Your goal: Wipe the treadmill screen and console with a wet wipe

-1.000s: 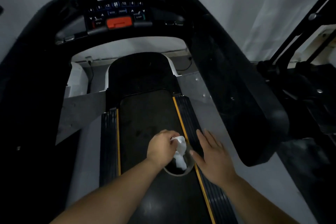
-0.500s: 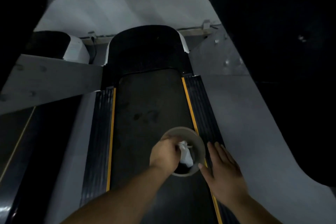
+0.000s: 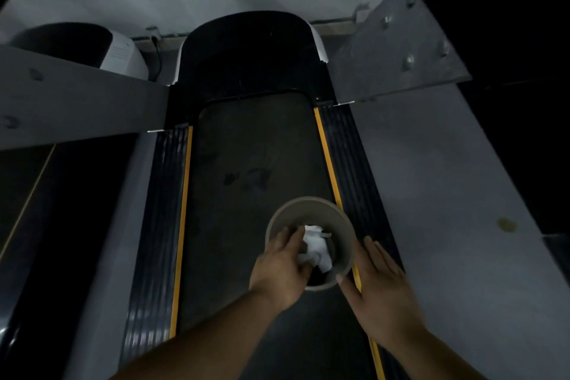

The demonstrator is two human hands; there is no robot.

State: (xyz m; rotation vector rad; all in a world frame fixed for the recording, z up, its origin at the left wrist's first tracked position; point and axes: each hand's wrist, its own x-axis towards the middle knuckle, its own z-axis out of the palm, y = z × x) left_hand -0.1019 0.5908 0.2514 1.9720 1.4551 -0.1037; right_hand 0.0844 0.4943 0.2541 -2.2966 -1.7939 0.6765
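Observation:
A crumpled white wet wipe (image 3: 317, 248) sits in the mouth of a small round grey bin (image 3: 308, 207) standing on the treadmill belt (image 3: 253, 148). My left hand (image 3: 282, 265) reaches over the bin's near rim and holds the wipe between thumb and fingers, which look loosened. To the right of the bin is my right hand (image 3: 382, 290), flat with straight fingers, its thumb tip at the rim. The treadmill screen and console are out of view.
Yellow stripes (image 3: 327, 157) and ribbed black side rails (image 3: 163, 194) border the belt. The black motor cover (image 3: 246, 52) lies ahead. Grey upright posts (image 3: 77, 95) cross at left and right. A white and black unit (image 3: 120, 52) sits at far left.
The view has tipped down, so the console left the frame. My left hand lowered the wipe into the bin's mouth and its fingers loosened. My right hand stayed beside the bin.

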